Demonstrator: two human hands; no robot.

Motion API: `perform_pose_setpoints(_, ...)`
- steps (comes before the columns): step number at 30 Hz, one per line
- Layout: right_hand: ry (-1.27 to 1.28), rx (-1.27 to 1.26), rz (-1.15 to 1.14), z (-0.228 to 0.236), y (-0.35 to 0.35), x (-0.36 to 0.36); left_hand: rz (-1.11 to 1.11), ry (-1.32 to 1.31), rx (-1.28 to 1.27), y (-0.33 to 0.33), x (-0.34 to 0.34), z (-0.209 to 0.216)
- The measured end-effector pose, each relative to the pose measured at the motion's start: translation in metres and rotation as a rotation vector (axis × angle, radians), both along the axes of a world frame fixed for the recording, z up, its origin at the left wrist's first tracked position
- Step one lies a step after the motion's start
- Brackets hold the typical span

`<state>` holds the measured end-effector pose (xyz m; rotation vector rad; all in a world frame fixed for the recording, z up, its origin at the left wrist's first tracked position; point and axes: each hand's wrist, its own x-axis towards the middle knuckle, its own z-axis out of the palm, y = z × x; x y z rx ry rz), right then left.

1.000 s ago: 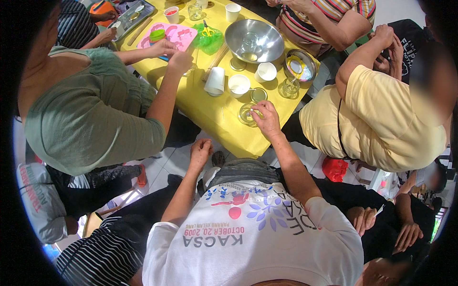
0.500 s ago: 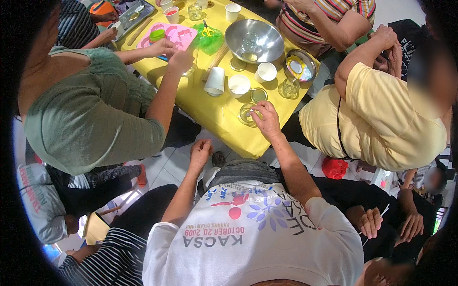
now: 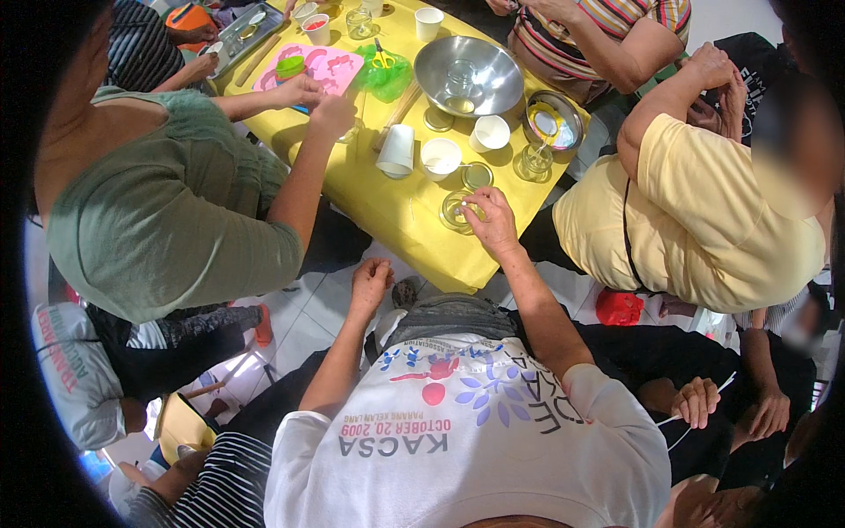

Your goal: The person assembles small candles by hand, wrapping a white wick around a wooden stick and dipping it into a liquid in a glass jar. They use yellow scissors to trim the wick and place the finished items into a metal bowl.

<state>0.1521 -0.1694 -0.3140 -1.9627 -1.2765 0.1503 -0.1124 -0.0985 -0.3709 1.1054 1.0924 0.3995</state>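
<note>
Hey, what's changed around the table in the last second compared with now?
Very little. At lower right, another person's hand now shows a thin white stick that was not seen a second ago. The right hand stays with its fingertips at the glass jar, the left hand stays curled by the yellow table, and the steel bowl has not moved.

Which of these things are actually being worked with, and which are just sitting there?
In use: small glass jar under a seated person's hand; pink mould, touched by another person.
Lying about: steel bowl, white cups, green bag.
</note>
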Motion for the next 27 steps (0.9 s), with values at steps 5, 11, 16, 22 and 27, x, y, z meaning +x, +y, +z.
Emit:
perform_pose_setpoints(5, -0.005, -0.009, 0.008, -0.002, 0.000, 0.002, -0.002, 0.002, -0.003, 0.000, 0.000, 0.002)
perform_pose_setpoints(11, -0.024, -0.006, 0.012, -0.003, 0.000, 0.003, 0.019, -0.016, -0.002, 0.000, 0.002, 0.002)
perform_pose_setpoints(16, -0.013, -0.007, 0.014, -0.002, 0.001, 0.003, 0.017, -0.012, -0.010, 0.001, 0.002, 0.000)
perform_pose_setpoints(22, -0.051, 0.006, 0.022, 0.000, 0.004, 0.003, -0.008, -0.029, 0.038, 0.003, -0.002, -0.017)
perform_pose_setpoints(27, -0.035, 0.003, 0.019, 0.004, 0.001, 0.001, 0.033, -0.038, 0.014, 0.000, 0.005, -0.008)
